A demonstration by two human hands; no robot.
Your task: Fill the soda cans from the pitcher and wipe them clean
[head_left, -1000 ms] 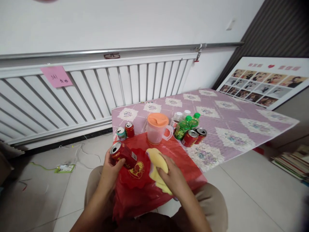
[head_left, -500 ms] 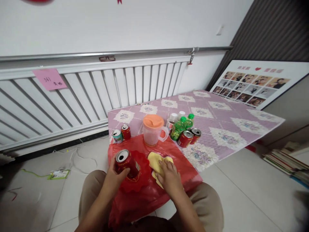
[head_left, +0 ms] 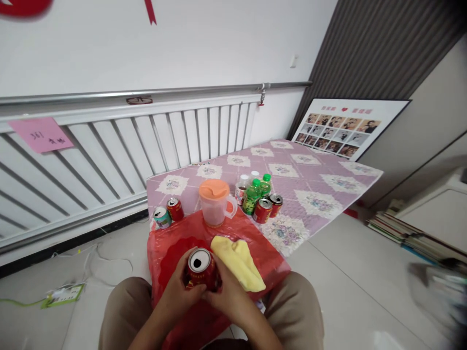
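An opened red can (head_left: 201,268) stands upright over the red plastic sheet (head_left: 168,243) at the table's near corner. My left hand (head_left: 178,291) wraps its left side and my right hand (head_left: 228,296) wraps its right side, so both hands grip it. A yellow cloth (head_left: 239,261) lies loose on the sheet just right of the can. No hand touches the cloth.
Behind stand an orange-lidded plastic jug (head_left: 214,203), two small cans (head_left: 168,212) at the left, and green bottles (head_left: 255,194) with two red cans (head_left: 268,208) at the right, all on the purple-patterned table (head_left: 321,189). A radiator lines the wall. A photo board (head_left: 346,127) leans far right.
My right hand has left the yellow cloth and joined the left on the can. The can, tilted a second ago, now stands upright and nearer me. The camera has swung to the right.
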